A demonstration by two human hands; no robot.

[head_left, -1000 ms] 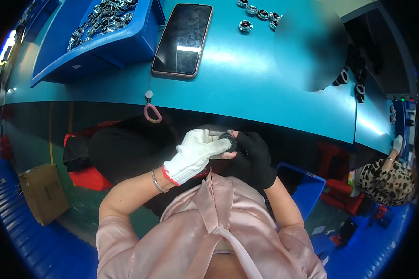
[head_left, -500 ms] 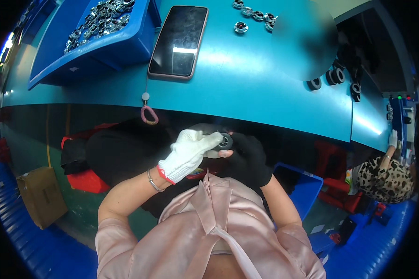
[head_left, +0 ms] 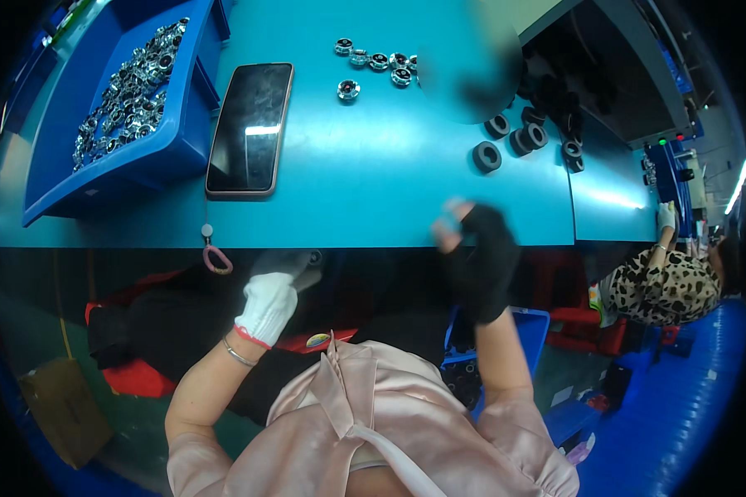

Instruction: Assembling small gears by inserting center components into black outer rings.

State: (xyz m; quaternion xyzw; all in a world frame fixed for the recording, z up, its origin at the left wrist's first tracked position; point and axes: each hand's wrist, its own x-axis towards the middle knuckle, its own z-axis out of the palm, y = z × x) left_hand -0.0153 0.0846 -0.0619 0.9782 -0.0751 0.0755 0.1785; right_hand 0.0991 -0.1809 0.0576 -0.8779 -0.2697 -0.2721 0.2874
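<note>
My left hand (head_left: 269, 302), in a white glove, is low at the left, beyond the table's front edge. Its fingers are smeared but closed around a small black wheel (head_left: 314, 258) with a pale hub, which shows at their tips. My right hand (head_left: 479, 248) wears a black glove with bare fingertips and hangs over the table's front edge, apart from the left. Motion blurs its fingers, so their grip is unclear. Beyond it several black rubber tyres (head_left: 487, 156) lie on the table. Farther left sit several shiny chrome wheel hubs (head_left: 348, 89).
A phone (head_left: 250, 132) lies on the turquoise table (head_left: 348, 190), beside a blue bin (head_left: 37, 186) of chrome hubs. A pink loop (head_left: 217, 260) hangs off the edge. Another blue bin (head_left: 539, 331) with dark parts stands right of my lap. A person (head_left: 663, 277) works at the far right.
My right hand has left the wheel and moved up and right over the table edge. My left hand has moved left and down, keeping the wheel. The whole view has shifted.
</note>
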